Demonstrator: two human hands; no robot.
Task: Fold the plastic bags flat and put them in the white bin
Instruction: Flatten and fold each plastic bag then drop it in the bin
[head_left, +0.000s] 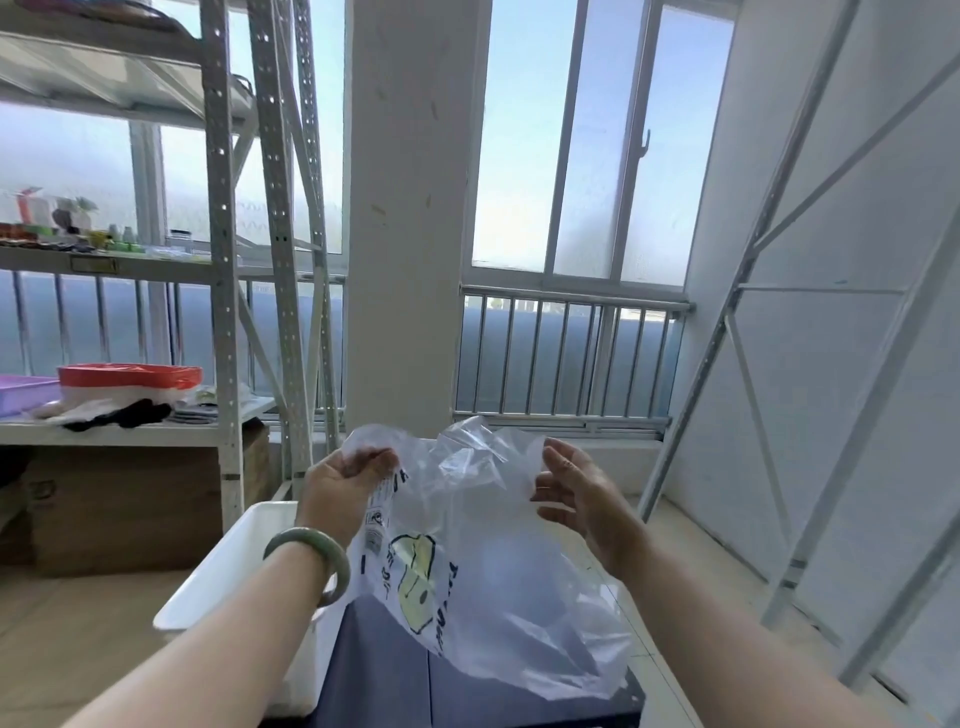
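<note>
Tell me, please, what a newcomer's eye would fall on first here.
The crumpled clear plastic bag with a yellow print, held up at centre: the left hand pinches its top corner, and the right hand is at its other edge. The white bin sits below left, beside the left wrist's green bangle.

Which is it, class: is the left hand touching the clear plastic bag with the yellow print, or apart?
Touching. The head view shows the left hand pinching the upper edge of the clear plastic bag with the yellow print between curled fingers.
</note>
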